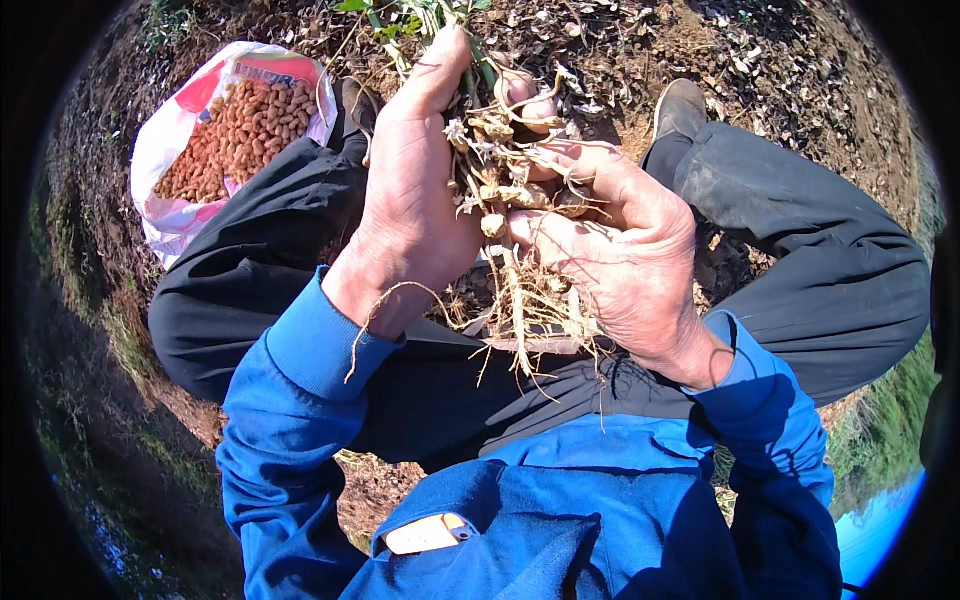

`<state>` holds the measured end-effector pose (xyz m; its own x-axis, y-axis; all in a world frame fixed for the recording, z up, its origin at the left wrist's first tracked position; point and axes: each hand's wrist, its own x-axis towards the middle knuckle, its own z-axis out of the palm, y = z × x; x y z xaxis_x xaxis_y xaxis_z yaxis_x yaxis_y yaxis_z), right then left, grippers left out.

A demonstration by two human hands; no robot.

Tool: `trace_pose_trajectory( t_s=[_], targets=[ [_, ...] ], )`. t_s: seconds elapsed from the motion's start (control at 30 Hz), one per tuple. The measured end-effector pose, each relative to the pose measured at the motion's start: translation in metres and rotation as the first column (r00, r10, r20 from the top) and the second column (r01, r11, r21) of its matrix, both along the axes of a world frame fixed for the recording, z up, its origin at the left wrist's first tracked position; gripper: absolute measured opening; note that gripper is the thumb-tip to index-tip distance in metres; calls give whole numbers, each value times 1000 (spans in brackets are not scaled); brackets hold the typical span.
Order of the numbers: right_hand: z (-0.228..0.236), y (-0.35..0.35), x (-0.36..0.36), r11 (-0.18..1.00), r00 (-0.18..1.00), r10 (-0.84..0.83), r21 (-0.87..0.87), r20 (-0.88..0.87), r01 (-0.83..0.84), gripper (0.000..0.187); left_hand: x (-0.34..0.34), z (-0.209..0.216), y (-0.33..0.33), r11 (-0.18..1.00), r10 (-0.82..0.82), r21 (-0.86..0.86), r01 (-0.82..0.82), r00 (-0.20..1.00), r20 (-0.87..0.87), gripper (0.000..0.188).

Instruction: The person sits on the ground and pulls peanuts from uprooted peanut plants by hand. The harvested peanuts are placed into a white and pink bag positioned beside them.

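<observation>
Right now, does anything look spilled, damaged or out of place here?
Nothing clearly stands out. The left hand grips the peanut plant, the right hand is at its pods, and loose peanuts sit inside the bag. At most, a pale packet peeks from the blue top.

The roots (pixel 517 300) looked dry, fibrous and matt. The heaped peanuts (pixel 250 135) had rough, matt shells; their bag (pixel 165 218) looked like thin, smooth plastic. The blue jacket (pixel 540 520) and dark trousers (pixel 820 240) were matt, creased cloth. The ground (pixel 790 65) was rough, crumbly soil.
</observation>
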<state>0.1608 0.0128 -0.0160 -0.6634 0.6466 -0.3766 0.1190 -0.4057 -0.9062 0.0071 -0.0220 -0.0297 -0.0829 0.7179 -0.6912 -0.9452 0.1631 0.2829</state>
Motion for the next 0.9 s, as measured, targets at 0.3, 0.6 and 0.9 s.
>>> trace_pose_trajectory(
  t_s=[0.3, 0.6, 0.9],
  targets=[
    [-1, 3, 2, 998, 1000, -29, -49, -10, 28, 26, -4, -3, -3, 999, 37, -12, -37, 999, 32, 36],
    [5, 1, 4, 975, 995, 7, 221, 103, -30, 21, -3, -1, -5, 1000, 26, -2, -26, 989, 143, 33],
    [6, 2, 4, 984, 998, -62, 170, 30, 56, 6, 0, 5, 1, 997, -82, 4, 82, 990, 111, 29]
  ],
)
